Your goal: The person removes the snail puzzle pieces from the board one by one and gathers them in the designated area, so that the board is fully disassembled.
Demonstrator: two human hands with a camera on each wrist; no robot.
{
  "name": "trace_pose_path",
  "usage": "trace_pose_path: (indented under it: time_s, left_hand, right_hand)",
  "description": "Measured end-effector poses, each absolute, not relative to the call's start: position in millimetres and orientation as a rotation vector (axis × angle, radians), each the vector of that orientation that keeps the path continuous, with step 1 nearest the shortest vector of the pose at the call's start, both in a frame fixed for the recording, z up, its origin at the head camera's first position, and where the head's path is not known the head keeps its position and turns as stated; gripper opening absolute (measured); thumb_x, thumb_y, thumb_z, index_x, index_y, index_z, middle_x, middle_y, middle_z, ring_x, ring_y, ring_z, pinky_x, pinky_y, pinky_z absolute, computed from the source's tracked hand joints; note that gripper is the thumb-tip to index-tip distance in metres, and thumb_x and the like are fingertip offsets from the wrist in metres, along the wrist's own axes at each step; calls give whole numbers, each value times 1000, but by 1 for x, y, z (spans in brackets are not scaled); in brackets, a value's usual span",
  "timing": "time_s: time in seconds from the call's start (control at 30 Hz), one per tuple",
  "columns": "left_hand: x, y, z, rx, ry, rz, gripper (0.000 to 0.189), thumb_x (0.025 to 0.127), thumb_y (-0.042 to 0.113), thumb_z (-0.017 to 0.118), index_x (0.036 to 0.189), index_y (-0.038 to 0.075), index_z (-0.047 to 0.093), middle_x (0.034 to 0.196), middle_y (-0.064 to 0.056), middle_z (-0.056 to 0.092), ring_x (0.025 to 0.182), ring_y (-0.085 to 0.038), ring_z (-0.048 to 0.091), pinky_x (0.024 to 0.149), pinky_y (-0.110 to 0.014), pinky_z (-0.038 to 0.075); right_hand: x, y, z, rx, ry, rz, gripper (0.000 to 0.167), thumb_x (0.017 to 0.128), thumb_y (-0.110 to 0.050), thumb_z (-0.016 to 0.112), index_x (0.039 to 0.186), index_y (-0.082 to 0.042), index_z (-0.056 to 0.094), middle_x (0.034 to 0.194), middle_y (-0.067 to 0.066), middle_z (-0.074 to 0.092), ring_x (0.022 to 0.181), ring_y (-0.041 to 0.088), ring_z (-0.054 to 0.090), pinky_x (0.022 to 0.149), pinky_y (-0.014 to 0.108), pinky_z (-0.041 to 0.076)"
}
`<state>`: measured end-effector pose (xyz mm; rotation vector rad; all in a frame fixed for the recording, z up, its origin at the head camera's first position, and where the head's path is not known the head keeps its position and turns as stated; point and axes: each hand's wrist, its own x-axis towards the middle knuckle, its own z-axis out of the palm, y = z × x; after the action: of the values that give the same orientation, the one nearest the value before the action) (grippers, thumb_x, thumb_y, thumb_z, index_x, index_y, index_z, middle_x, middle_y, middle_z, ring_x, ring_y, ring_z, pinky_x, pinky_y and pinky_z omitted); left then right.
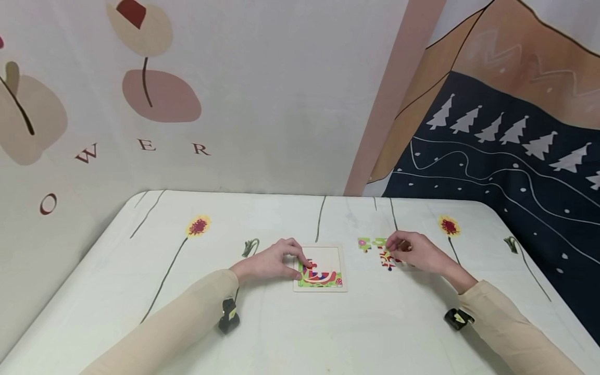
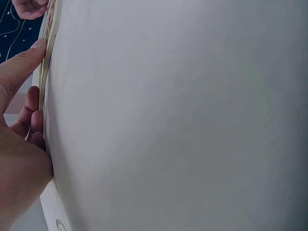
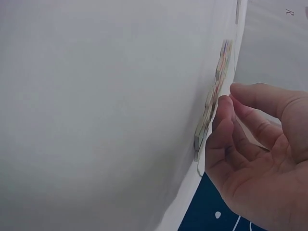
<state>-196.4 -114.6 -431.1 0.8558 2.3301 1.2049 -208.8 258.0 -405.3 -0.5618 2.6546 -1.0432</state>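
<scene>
puzzle board point(image 1: 330, 255) touching spread left hand point(image 1: 275, 261), loose pieces point(image 1: 387, 259) by right hand point(image 1: 420, 252) — pinch unclear

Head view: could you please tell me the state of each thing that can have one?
Puzzle board: lying flat, lower part filled, upper part mostly bare.
Loose puzzle pieces: unplaced, right of the board, partly hidden.
Left hand: touching the board.
Right hand: bent, at the loose pieces; unclear whether it holds one.
Sleeves: down to the wrists.

White flower-printed tabletop point(image 1: 328, 333), pale lettered backdrop point(image 1: 281, 120) behind tabletop, pink stripe point(image 1: 389, 104) beyond tabletop, navy tree-printed cloth point(image 1: 553, 219) behind and right of tabletop
</scene>
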Motion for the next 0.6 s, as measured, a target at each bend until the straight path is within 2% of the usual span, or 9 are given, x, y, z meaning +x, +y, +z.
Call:
trace_pose_path:
  time_s: [0.47, 0.6]
  left_hand:
    - [-196, -117, -433, 855, 2351, 1181, 29, 79, 10, 78, 107, 18, 73, 111, 4, 53, 115, -24, 40, 100, -50, 28]
    - [-196, -116, -432, 862, 2366, 1178, 31, 79, 10, 77, 108, 17, 73, 111, 3, 54, 115, -24, 42, 99, -49, 30]
  right_hand:
    - [-204, 244, -401, -640, 2618, -1134, 11, 89, 1, 64, 100, 0, 64, 92, 8, 63, 77, 20, 57, 64, 27, 47]
    - [-203, 234, -400, -649, 2599, -1147, 11, 89, 1, 64, 100, 1, 64, 91, 8, 63, 77, 20, 57, 60, 27, 47]
